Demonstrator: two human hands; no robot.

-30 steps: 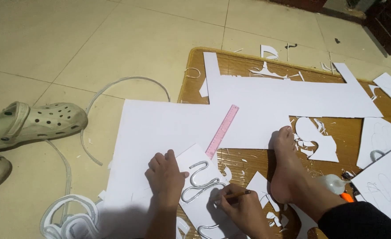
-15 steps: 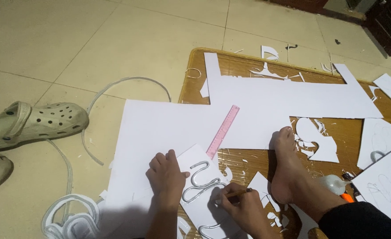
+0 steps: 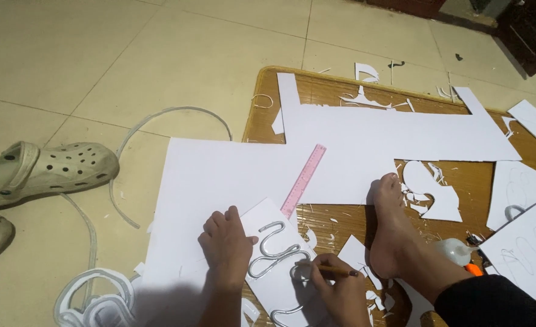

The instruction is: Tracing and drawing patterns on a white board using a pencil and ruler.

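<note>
My left hand (image 3: 226, 245) presses flat on a small white card (image 3: 278, 284) that lies on the floor sheets. On that card sits a grey wavy strip (image 3: 272, 249) bent into loops, with my thumb against its left side. My right hand (image 3: 339, 292) holds a pencil (image 3: 334, 270) whose tip meets the strip's lower right loop. My bare foot (image 3: 391, 227) rests on the wooden board just right of the hands.
A pink ruler (image 3: 303, 180) lies on a large white sheet (image 3: 219, 181). The wooden board (image 3: 352, 224) carries white offcuts and another big sheet (image 3: 395, 136). Grey clogs (image 3: 43, 172) and coiled grey strip (image 3: 95, 300) lie left. A glue bottle (image 3: 456, 250) sits right.
My right hand with the pencil has shifted slightly along the strip's loop. The left hand and foot stay in place.
</note>
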